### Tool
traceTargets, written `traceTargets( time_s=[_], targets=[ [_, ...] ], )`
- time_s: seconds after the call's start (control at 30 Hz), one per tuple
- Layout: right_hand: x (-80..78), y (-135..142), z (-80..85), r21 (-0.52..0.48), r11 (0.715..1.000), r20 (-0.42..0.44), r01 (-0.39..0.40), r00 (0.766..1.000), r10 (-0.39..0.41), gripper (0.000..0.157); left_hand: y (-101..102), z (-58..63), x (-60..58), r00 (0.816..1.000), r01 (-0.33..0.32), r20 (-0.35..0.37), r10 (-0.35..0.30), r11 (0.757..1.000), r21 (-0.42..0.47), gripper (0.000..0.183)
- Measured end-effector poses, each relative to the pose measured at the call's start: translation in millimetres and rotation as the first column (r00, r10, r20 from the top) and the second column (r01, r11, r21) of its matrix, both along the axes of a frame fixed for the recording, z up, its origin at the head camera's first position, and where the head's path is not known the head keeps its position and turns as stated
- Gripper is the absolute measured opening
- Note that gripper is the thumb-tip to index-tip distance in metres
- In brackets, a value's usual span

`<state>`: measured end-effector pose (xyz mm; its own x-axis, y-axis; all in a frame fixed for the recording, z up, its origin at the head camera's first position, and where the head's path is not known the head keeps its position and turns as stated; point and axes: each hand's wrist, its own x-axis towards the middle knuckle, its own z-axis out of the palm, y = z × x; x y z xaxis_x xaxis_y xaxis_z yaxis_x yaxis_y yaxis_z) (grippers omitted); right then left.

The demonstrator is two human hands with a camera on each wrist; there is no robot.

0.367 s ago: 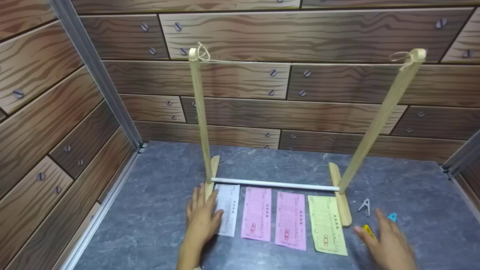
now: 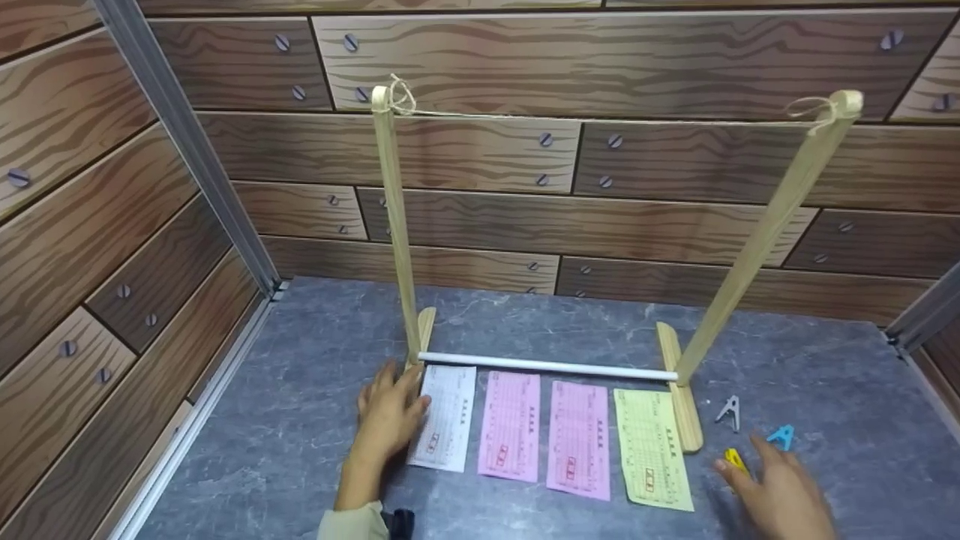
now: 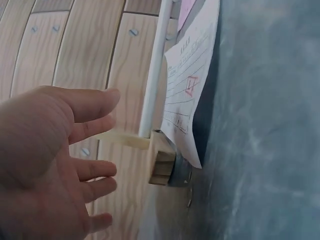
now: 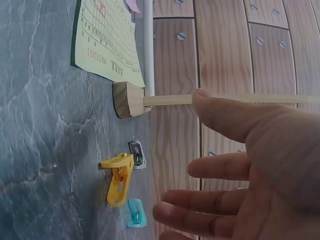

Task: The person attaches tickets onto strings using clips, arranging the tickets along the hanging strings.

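My left hand, fingers loosely spread and holding nothing, is beside the left foot of a wooden rack and the white paper slip. In the left wrist view a gap shows between its fingertips and the rack's foot. My right hand, also empty with fingers extended, hovers near three small clips: a yellow clip, a blue clip and a grey clip. Two pink slips and a yellow-green slip lie in a row with the white one.
The rack has two upright posts, a white rod low between them and a thin string tied across their tops. Wood-patterned panels stand behind and at the left, with a metal corner strip.
My left hand has drawn left and back from the white slip, baring more of it; its sleeve now shows. My right hand has shifted slightly, uncovering more of the blue clip.
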<state>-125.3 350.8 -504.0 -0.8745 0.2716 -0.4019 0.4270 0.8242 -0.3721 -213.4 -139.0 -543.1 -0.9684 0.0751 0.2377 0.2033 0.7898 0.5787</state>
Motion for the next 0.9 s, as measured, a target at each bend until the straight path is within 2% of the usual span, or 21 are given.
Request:
traceTargets(
  time_s=[0.07,0.17,0.23,0.33,0.5,0.63,0.73,0.9],
  targets=[
    [-0.8,-0.6,-0.2,0.000,1.000,0.007,-0.003,1.000,0.003,0.100,-2.8,0.5,-7.1,0.999,-0.022,0.042,0.020,0.999,0.037,0.045],
    [-1.5,-0.5,-1.3,-0.015,1.000,0.020,-0.012,1.000,0.013,0.098,-5.1,-0.3,-17.1,0.997,-0.055,0.057,0.051,0.996,0.069,0.039],
    [-1.6,0.0,-2.7,-0.023,1.000,0.023,-0.017,1.000,0.017,0.094,-4.4,-1.7,-23.3,0.997,-0.070,0.032,0.067,0.994,0.083,0.034],
    [-2.1,1.1,-5.3,-0.036,0.999,0.026,-0.020,0.999,0.021,0.088,-2.0,-4.1,-31.0,0.995,-0.082,-0.045,0.086,0.993,0.082,0.025],
    [-4.6,3.1,-7.9,-0.065,0.998,0.052,-0.020,0.998,0.024,0.085,-0.5,-6.5,-39.8,0.979,-0.119,-0.155,0.132,0.989,0.087,0.013],
    [-7.1,5.7,-10.2,-0.076,0.997,0.071,-0.016,0.997,0.022,0.086,-2.1,-10.8,-45.2,0.977,-0.104,-0.174,0.121,0.989,0.106,0.012],
    [-8.1,7.3,-12.6,-0.075,0.997,0.077,-0.016,0.997,0.022,0.088,-2.2,-14.4,-48.5,0.982,-0.088,-0.160,0.105,0.990,0.110,0.013],
    [-6.9,6.9,-11.9,-0.068,0.997,0.048,-0.028,0.998,0.031,0.083,2.2,-18.7,-49.5,0.980,-0.103,-0.164,0.109,0.994,0.046,0.015]
  ],
)
